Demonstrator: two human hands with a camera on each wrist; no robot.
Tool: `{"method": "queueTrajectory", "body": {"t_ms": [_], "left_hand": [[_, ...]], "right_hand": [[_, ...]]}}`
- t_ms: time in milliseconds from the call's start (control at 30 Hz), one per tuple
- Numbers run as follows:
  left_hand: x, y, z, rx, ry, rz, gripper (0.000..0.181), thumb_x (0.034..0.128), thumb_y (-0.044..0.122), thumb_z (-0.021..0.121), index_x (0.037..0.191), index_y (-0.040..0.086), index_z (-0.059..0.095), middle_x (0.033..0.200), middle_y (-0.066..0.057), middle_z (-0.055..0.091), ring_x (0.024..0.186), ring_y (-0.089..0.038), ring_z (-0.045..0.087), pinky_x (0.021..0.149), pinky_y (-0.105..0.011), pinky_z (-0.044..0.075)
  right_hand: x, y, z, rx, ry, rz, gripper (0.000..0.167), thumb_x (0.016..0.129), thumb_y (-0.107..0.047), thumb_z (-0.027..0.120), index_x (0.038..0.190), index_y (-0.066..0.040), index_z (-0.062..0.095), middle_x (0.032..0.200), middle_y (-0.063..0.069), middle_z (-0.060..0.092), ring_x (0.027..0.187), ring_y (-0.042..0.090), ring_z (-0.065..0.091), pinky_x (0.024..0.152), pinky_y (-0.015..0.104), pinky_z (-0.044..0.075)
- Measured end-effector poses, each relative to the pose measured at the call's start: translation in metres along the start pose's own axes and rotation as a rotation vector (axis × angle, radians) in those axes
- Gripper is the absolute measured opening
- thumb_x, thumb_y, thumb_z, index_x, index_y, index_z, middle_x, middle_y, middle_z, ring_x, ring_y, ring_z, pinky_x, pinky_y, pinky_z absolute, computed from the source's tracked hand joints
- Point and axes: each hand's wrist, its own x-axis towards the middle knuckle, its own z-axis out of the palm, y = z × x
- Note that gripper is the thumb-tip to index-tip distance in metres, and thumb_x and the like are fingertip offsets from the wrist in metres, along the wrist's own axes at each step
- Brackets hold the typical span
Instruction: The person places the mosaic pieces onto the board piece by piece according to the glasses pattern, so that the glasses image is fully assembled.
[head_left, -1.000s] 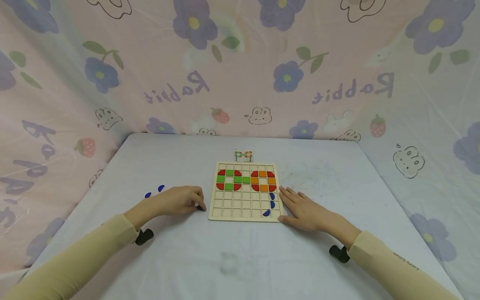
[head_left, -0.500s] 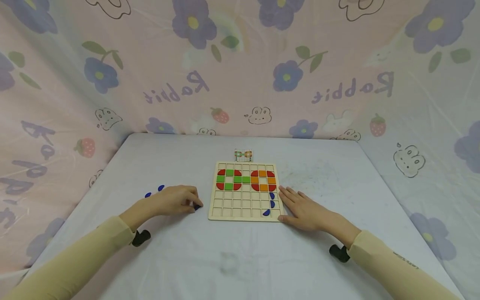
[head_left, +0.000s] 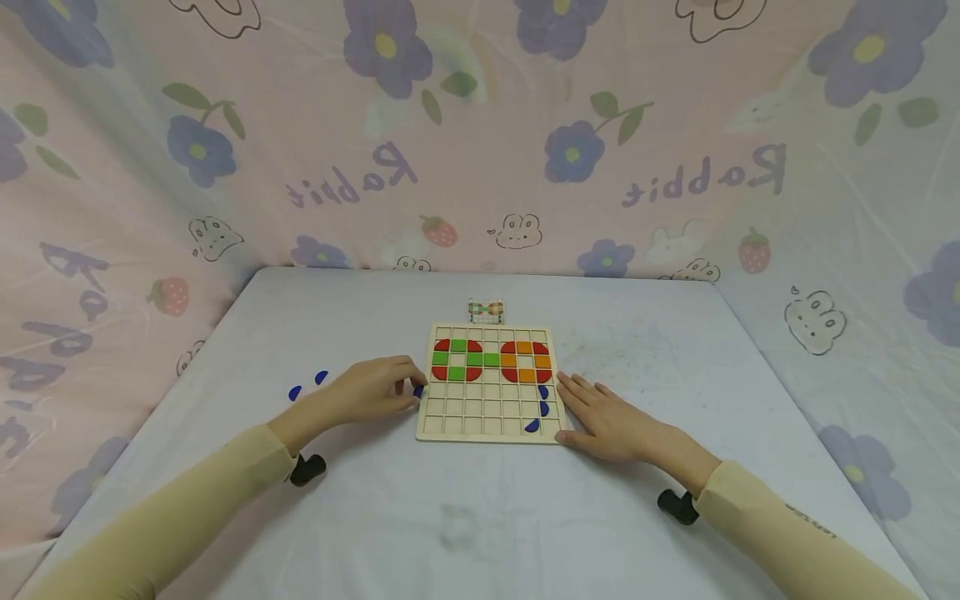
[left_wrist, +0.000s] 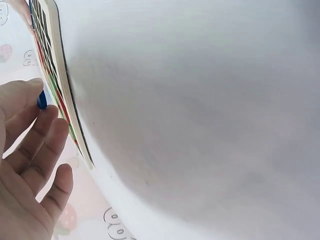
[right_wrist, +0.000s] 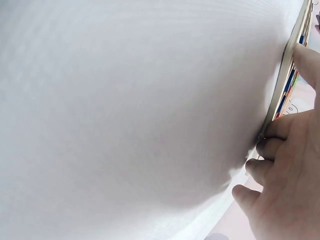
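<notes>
In the head view a wooden grid board [head_left: 480, 425] lies on the white table, with red, green and orange pieces in its upper rows. Several blue half-round pieces [head_left: 543, 408] sit toward its lower right. At the board's left edge my left hand [head_left: 375, 387] pinches another blue piece [left_wrist: 41, 100] between thumb and fingertip, seen up close in the left wrist view. My right hand [head_left: 611, 421] lies flat with spread fingers, its thumb and fingertips touching the board's right edge; the right wrist view shows the same contact.
Two loose blue half-round pieces [head_left: 308, 385] lie left of the board, beside the left forearm. A small pattern card [head_left: 487, 311] lies just behind the board. Patterned cloth [head_left: 480, 167] hangs behind the table.
With the blue piece in its fingers, my left hand first drew slightly left, then moved right and away from me to the board's left edge. The right hand stays in place.
</notes>
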Motion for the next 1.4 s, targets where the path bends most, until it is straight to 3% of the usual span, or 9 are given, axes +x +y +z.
{"method": "queueTrajectory", "body": {"t_ms": [233,400,833,1400], "left_hand": [[0.024,0.006,0.010,0.015,-0.014,0.012,0.028,0.0936,0.029,0.079,0.118,0.017,0.075,0.103,0.010,0.065,0.082,-0.007,0.057,0.070,-0.024,0.049],[0.034,0.009,0.013,0.049,-0.028,0.049,0.028,0.0938,0.030,0.079,0.117,0.015,0.075,0.101,0.008,0.064,0.078,-0.006,0.055,0.068,-0.023,0.047],[0.036,0.011,0.014,0.049,-0.044,0.022,0.029,0.0947,0.030,0.078,0.120,0.015,0.075,0.104,0.006,0.064,0.081,-0.008,0.055,0.069,-0.024,0.048],[0.034,0.007,0.014,0.071,-0.041,0.045,0.029,0.0956,0.029,0.077,0.120,0.014,0.075,0.104,0.005,0.062,0.077,-0.006,0.051,0.066,-0.024,0.045]], "right_hand": [[0.000,0.001,0.001,0.011,-0.002,0.007,0.086,0.104,-0.053,0.056,0.162,0.001,0.026,0.172,0.016,0.018,0.157,0.040,0.017,0.122,0.063,0.020],[0.000,0.001,0.000,0.010,-0.006,0.003,0.085,0.104,-0.053,0.055,0.162,0.001,0.026,0.172,0.016,0.017,0.157,0.040,0.016,0.123,0.063,0.020],[-0.001,-0.001,-0.001,0.010,-0.002,0.002,0.085,0.104,-0.053,0.055,0.163,0.001,0.025,0.172,0.016,0.017,0.158,0.039,0.016,0.123,0.062,0.020],[0.000,-0.001,0.000,0.012,0.008,-0.008,0.084,0.105,-0.052,0.055,0.162,0.002,0.026,0.171,0.018,0.018,0.157,0.041,0.017,0.122,0.064,0.021]]}}
